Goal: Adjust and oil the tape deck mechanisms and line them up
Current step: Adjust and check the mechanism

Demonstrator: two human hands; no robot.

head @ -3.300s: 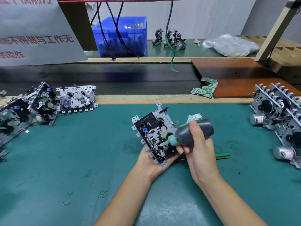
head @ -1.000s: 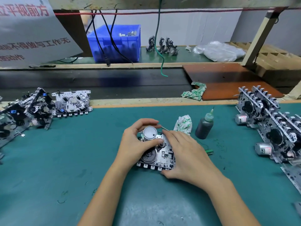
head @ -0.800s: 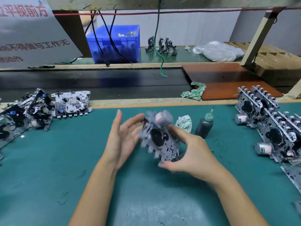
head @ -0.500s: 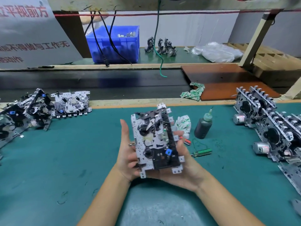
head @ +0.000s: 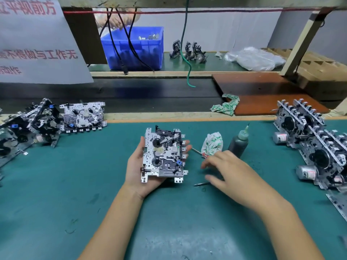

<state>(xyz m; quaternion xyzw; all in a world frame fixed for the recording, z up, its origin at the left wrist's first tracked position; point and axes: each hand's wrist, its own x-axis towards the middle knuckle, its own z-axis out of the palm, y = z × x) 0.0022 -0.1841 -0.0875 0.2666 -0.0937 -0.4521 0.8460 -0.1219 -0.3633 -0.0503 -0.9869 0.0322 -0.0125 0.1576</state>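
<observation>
Centrally, the left hand [head: 139,166] lies palm-up just above the green bench [head: 56,184], cradling one tape deck mechanism [head: 163,153] face-up, its fingers reaching round the far edge and the thumb along the near-left side. Beside it, the right hand [head: 228,169] hovers palm-down with fingers loosely spread and holding nothing, poised over two screwdrivers: a red-handled one [head: 199,152] whose shaft points toward the mechanism, and a second tool [head: 204,183] lying nearer the person, its handle hidden under the hand. An oil bottle [head: 238,142] with a green nozzle stands upright just beyond the right hand, next to a crumpled rag [head: 213,143]. Judged from this arrangement, the step in hand is choosing a tool for adjustment, with oiling to follow or already done; which tool is intended cannot be told. To do it well, the supporting palm should keep the plate level and steady, gripping only the frame edges so that levers and reels remain free to move. The driver tip should seat squarely before any turning, since a slip could bend the small springs. Oil, if applied, belongs sparingly at pivots only. Finished units appear to stand in a row at the right [head: 308,139]; others lie grouped at the left [head: 56,121], well apart from the work.
</observation>
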